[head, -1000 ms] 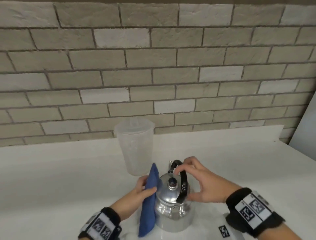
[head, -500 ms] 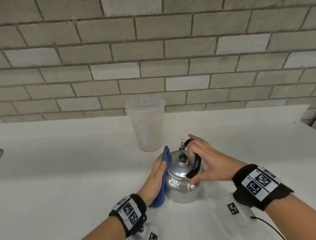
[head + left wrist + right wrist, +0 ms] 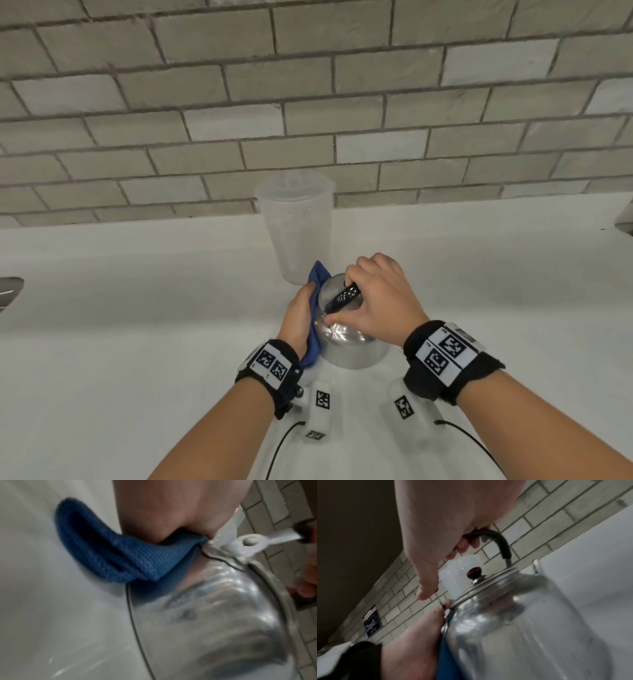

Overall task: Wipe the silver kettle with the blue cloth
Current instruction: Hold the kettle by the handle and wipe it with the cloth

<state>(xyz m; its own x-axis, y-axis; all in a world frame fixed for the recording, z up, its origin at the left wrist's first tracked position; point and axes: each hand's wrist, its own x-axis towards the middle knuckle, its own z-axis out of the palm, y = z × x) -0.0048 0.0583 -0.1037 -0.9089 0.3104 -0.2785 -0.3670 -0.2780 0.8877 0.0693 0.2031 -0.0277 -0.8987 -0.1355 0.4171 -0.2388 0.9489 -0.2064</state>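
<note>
The silver kettle (image 3: 354, 346) stands on the white counter (image 3: 137, 342), close in front of me. My right hand (image 3: 380, 301) reaches over its lid and grips the black handle (image 3: 344, 296); the right wrist view shows the fingers curled round the handle (image 3: 501, 543) above the lid knob (image 3: 473, 573). My left hand (image 3: 301, 311) lies flat on the folded blue cloth (image 3: 318, 274) and presses it against the kettle's left side. In the left wrist view a fold of the cloth (image 3: 111, 555) bulges out below my palm, beside the kettle (image 3: 214, 615).
A translucent lidded plastic jug (image 3: 296, 233) stands just behind the kettle, near the brick wall (image 3: 308, 102). A metal object (image 3: 8, 291) shows at the left edge and another item (image 3: 625, 219) at the right edge. A blue sign (image 3: 372, 626) hangs on the wall.
My right hand has gone from touching the handle's ends to gripping it from above. The left hand and cloth now lie flat on the kettle's left side. My view has tilted downward.
</note>
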